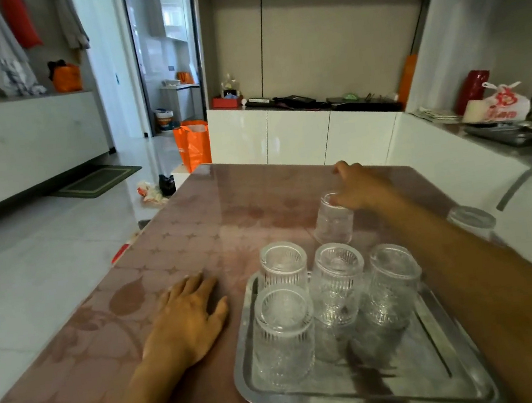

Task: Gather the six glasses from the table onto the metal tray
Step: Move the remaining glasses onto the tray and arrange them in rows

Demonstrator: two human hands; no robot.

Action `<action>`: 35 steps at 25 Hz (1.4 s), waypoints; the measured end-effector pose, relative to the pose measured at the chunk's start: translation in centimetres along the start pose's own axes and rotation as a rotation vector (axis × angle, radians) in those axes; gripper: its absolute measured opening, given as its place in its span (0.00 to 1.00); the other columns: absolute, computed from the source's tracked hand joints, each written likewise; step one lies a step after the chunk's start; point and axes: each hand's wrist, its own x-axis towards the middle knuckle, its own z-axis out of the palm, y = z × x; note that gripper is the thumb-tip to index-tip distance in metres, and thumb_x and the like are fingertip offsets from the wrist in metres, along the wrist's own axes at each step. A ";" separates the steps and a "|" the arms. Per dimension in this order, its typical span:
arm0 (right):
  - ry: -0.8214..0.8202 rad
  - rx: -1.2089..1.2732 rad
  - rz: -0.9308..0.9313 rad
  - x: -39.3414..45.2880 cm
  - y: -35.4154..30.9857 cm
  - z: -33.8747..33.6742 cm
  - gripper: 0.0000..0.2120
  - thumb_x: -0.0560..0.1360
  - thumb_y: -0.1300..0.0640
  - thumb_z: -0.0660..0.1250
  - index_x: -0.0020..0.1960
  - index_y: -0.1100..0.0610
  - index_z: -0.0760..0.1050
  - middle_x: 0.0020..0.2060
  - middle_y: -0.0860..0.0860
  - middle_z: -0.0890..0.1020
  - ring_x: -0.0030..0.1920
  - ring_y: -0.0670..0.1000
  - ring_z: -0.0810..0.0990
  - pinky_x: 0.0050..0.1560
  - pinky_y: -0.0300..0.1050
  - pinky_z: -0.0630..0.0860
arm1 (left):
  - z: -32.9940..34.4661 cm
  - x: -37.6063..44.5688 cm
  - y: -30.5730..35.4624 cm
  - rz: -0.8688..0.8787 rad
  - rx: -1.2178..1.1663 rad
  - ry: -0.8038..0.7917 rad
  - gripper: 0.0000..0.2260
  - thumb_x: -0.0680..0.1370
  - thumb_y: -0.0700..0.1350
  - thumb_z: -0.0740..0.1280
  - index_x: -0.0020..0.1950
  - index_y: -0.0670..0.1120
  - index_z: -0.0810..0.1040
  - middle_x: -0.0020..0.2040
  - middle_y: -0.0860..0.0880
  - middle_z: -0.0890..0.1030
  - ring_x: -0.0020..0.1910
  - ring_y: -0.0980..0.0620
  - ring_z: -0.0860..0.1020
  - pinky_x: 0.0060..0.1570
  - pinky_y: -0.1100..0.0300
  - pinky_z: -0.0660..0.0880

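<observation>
A metal tray (367, 387) lies on the table at the lower right. Several ribbed clear glasses stand upside down on it; the nearest glass (284, 334) is at its left side. Beyond the tray's far edge, a tilted glass (333, 221) is held at its top by my right hand (362, 185), just above the table. Another glass (472, 225) stands at the table's right edge, partly hidden behind my right forearm. My left hand (188, 316) rests flat on the table, left of the tray, holding nothing.
The brown patterned table (195, 237) ends at the left over a white tiled floor. An orange bag (193, 145) stands on the floor beyond the far edge. White cabinets (300, 136) and a cluttered counter (502, 133) lie behind and to the right.
</observation>
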 end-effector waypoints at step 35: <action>0.214 0.407 -0.229 -25.4 -0.8 5.2 0.23 0.67 0.33 0.70 0.57 0.39 0.68 0.56 0.41 0.78 0.50 0.46 0.78 0.44 0.42 0.76 | -2.5 -6.3 2.3 0.148 -0.163 0.099 0.11 0.78 0.48 0.61 0.56 0.46 0.77 0.57 0.46 0.79 0.53 0.46 0.76 0.54 0.49 0.75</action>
